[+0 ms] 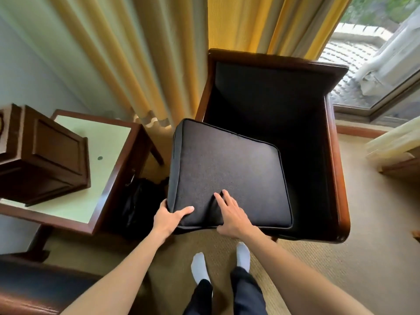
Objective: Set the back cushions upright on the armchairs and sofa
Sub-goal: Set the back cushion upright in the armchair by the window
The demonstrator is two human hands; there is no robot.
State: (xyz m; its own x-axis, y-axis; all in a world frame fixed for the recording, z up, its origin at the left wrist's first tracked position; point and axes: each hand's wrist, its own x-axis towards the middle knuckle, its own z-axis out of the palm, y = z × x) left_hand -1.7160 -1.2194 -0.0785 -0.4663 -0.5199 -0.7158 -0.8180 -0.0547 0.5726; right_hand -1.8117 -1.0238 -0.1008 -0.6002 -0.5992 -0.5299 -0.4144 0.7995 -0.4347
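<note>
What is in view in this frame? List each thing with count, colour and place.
cushion: one, dark grey, tilted over the armchair's front left
armchair: one, dark wood frame, black upholstery, by the window
side table: one, wood rim, pale top, left of the armchair
wooden box: one, dark brown, on the side table
curtains: yellow and cream, behind the armchair
black bag: one, on the floor between table and armchair
carpet: beige
socks: two, white
left hand: grips the cushion's near left corner
right hand: holds its near edge, fingers on top
</note>
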